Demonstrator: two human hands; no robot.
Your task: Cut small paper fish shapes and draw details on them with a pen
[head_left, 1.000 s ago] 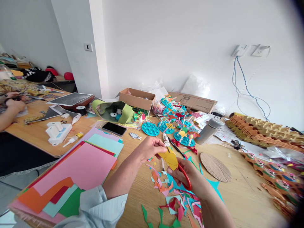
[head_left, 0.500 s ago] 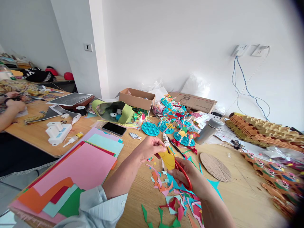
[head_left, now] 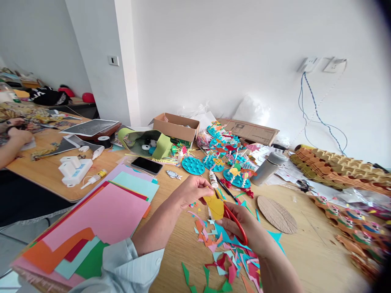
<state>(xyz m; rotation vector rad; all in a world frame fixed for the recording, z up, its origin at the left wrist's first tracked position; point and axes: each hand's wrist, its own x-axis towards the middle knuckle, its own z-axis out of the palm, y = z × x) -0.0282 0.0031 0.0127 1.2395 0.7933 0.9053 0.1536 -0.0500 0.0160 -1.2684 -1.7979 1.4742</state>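
Messy craft room with white walls, and a light wood table [head_left: 320,244] buried in paper stuff. The yellow paper shape [head_left: 215,206] is the thing in play, held up in the air just over a pile of colored paper scraps [head_left: 218,254]. The left hand [head_left: 194,191] pinches its top edge, fingers close together, while the right hand [head_left: 235,228] sits just below it with fingers curled tight around the red-handled scissors [head_left: 236,228], blades against the paper. Left of the yellow shape is a big stack of colored card [head_left: 97,215], and to its right a cardboard oval [head_left: 277,214]. Just behind it stands a glue bottle [head_left: 213,179], then teal paper crafts [head_left: 193,165], and farther back a cardboard box [head_left: 175,126]. Way off left of it, a co-worker's hand [head_left: 20,136] works at another table.
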